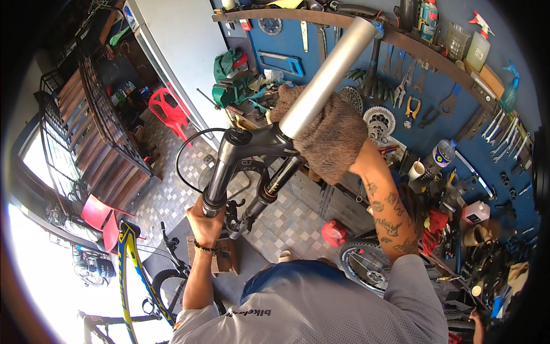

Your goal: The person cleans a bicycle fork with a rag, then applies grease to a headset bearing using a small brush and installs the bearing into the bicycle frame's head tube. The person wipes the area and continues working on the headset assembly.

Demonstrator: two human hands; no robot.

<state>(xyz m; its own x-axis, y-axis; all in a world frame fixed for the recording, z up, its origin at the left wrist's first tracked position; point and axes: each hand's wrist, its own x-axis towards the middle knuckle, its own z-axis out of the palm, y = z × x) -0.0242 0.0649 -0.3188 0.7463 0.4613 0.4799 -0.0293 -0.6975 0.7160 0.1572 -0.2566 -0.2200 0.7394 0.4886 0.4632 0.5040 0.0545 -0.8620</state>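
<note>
A bicycle suspension fork (260,140) is held up in front of me, its bare silver steerer tube (323,77) slanting up to the right. My left hand (204,225) is closed around the lower part of its left leg, a beaded bracelet at the wrist. A fuzzy brown cloth (335,135) covers most of my right hand (360,161), which presses it against the base of the steerer tube. My right fingers are hidden under the cloth. A thin black cable (179,152) loops out from the left side of the fork.
A blue tool wall (418,86) with pliers and wrenches (498,135) curves along the right, above a cluttered bench. Bikes stand near me: a yellow-blue frame (127,258) and a wheel (366,261). Red chairs (168,112) and wooden stairs (94,135) are to the left.
</note>
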